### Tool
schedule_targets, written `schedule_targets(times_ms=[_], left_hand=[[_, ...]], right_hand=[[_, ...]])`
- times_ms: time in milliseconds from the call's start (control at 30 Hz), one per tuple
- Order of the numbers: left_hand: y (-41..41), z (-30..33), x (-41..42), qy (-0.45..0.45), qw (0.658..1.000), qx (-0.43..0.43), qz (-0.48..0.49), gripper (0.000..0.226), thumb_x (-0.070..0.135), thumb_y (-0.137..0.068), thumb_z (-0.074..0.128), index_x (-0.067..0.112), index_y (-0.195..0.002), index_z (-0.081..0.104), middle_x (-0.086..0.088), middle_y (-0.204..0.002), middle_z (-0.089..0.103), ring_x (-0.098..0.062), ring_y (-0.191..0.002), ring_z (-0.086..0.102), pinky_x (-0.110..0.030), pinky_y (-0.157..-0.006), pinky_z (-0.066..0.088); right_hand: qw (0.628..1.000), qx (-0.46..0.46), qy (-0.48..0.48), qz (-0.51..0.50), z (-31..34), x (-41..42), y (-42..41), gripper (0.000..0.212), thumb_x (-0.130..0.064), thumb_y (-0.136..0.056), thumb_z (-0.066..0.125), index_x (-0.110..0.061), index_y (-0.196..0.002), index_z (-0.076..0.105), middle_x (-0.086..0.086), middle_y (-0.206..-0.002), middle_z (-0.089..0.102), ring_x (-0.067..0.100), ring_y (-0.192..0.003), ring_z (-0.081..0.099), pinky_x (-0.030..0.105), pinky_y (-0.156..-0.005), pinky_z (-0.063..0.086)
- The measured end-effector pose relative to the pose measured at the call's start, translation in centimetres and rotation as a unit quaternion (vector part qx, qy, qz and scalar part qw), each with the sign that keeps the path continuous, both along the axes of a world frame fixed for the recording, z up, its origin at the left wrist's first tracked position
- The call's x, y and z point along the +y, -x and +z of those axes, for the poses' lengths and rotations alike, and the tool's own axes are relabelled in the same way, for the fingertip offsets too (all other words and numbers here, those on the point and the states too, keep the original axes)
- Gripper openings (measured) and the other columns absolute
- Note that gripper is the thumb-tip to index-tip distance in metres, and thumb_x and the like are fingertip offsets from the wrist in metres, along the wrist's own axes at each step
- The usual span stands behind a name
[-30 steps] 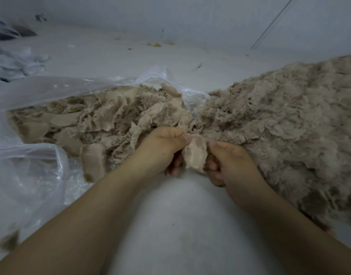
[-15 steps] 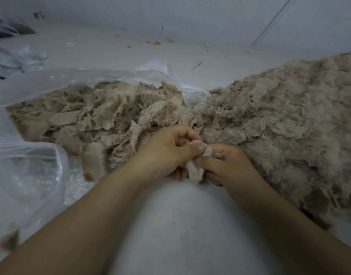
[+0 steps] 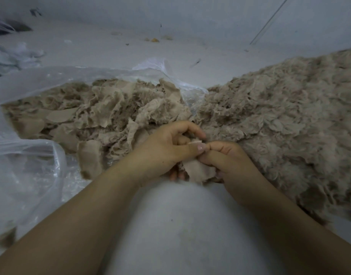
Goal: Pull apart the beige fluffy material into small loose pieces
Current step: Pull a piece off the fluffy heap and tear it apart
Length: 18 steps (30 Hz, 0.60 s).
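A small beige fluffy piece (image 3: 199, 171) hangs between my two hands at the centre of the view. My left hand (image 3: 166, 149) pinches its top edge with thumb and fingers. My right hand (image 3: 228, 159) grips the same piece from the right, its thumb pressed close to my left thumb. On the left, a heap of flat, layered beige material (image 3: 111, 110) lies in an open clear plastic bag (image 3: 32, 84). A big pile of loose fluffy beige pieces (image 3: 285, 124) fills the right side.
Everything lies on a white padded surface (image 3: 180, 225). More crumpled plastic (image 3: 24, 175) sits at the lower left. Whitish scraps (image 3: 12, 56) and small bits of debris (image 3: 153, 39) lie at the far edge by the wall.
My hands have closed in on each other. The beige piece, held spread between them a second ago, is now bunched, with its lower part hanging below my thumbs.
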<state>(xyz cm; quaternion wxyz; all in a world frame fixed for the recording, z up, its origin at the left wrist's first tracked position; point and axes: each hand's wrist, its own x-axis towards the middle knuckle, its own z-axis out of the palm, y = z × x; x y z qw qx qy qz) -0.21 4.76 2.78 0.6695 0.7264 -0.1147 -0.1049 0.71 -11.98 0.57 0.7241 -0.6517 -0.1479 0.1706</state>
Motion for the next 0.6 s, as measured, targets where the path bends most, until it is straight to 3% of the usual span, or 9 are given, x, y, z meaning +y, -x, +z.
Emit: schedule_targets(times_ms=[100,233,333,400,433,533,600], left_hand=[[-0.39,-0.12,0.25,-0.012,0.998,-0.019,0.053,0.016,0.009,-0.090,0.067,-0.003,-0.081,0.061,-0.018,-0.049,0.056,-0.019,-0.031,0.047,-0.018,-0.032,0.035],[-0.46,-0.09,0.45,-0.019,0.997,-0.020,0.071,0.024,0.011,-0.088,0.068,-0.009,-0.079,0.058,-0.018,-0.046,0.054,-0.019,-0.029,0.047,-0.018,-0.031,0.034],[-0.39,-0.23,0.18,-0.031,0.997,-0.025,0.070,0.023,0.013,-0.089,0.069,-0.004,-0.075,0.060,-0.017,-0.046,0.056,-0.020,-0.028,0.047,-0.018,-0.031,0.034],[-0.41,-0.17,0.09,-0.036,0.997,-0.023,0.071,0.025,0.015,-0.089,0.069,0.000,-0.072,0.060,-0.016,-0.046,0.056,-0.021,-0.028,0.045,-0.018,-0.032,0.034],[-0.45,-0.17,0.14,-0.036,0.996,-0.016,0.076,0.026,0.017,-0.090,0.068,0.000,-0.072,0.060,-0.013,-0.045,0.055,-0.020,-0.027,0.044,-0.017,-0.032,0.032],[-0.52,-0.18,0.31,-0.044,0.995,0.002,0.094,0.033,0.020,-0.093,0.064,-0.007,-0.076,0.056,-0.010,-0.045,0.052,-0.017,-0.025,0.040,-0.016,-0.032,0.028],[-0.45,-0.07,0.43,-0.041,0.995,0.006,0.095,0.034,0.020,-0.094,0.063,-0.007,-0.073,0.057,-0.012,-0.045,0.050,-0.017,-0.025,0.036,-0.014,-0.032,0.024]], right_hand=[[0.999,0.000,0.019,-0.036,-0.04,-0.11,-0.06,0.018,-0.009,-0.080,0.057,-0.003,-0.065,0.066,0.018,-0.056,0.058,0.019,-0.045,0.047,0.020,-0.044,0.035],[0.999,-0.006,0.023,-0.035,-0.09,-0.25,-0.05,0.018,-0.017,-0.071,0.057,-0.004,-0.065,0.068,0.014,-0.058,0.057,0.016,-0.046,0.049,0.020,-0.043,0.039],[1.000,-0.017,0.010,0.004,-0.09,-0.09,0.03,0.033,-0.019,-0.084,0.060,0.014,-0.084,0.066,0.031,-0.079,0.067,0.040,-0.064,0.062,0.037,-0.057,0.049],[1.000,-0.015,-0.002,0.007,-0.19,-0.13,0.12,0.040,-0.018,-0.093,0.062,0.022,-0.092,0.061,0.043,-0.090,0.062,0.061,-0.080,0.057,0.051,-0.067,0.047],[1.000,-0.015,-0.009,-0.001,-0.31,-0.18,0.05,0.042,-0.019,-0.093,0.060,0.023,-0.093,0.061,0.044,-0.091,0.061,0.062,-0.079,0.055,0.048,-0.068,0.046],[1.000,0.000,-0.017,-0.022,-0.26,-0.12,-0.04,0.040,-0.021,-0.091,0.057,0.019,-0.090,0.063,0.043,-0.083,0.061,0.043,-0.065,0.055,0.031,-0.057,0.041],[0.998,0.010,-0.029,-0.053,-0.20,0.03,-0.24,0.034,-0.023,-0.085,0.059,0.008,-0.076,0.066,0.023,-0.058,0.059,0.021,-0.048,0.051,0.020,-0.044,0.036]])
